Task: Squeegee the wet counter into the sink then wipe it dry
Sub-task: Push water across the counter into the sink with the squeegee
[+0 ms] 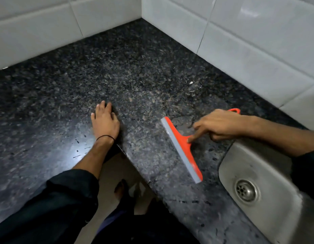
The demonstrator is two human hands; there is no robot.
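Right hand (pixel 221 124) grips squeegee (pixel 184 142), blade (pixel 179 150) diagonal, facing left

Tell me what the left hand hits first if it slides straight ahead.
The left hand would cross bare counter and probably meet the white tiled wall first; nothing else shows in that line.

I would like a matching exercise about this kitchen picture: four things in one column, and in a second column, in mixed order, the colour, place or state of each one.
Column A
1. squeegee
2. left hand
3. sink
4. wall tiles

Column B
a. white, behind the counter
b. rests on the counter, holds nothing
c. orange and grey, gripped by the right hand
d. metal, at the right, with a round drain

Pairs: 1-c; 2-b; 3-d; 4-a
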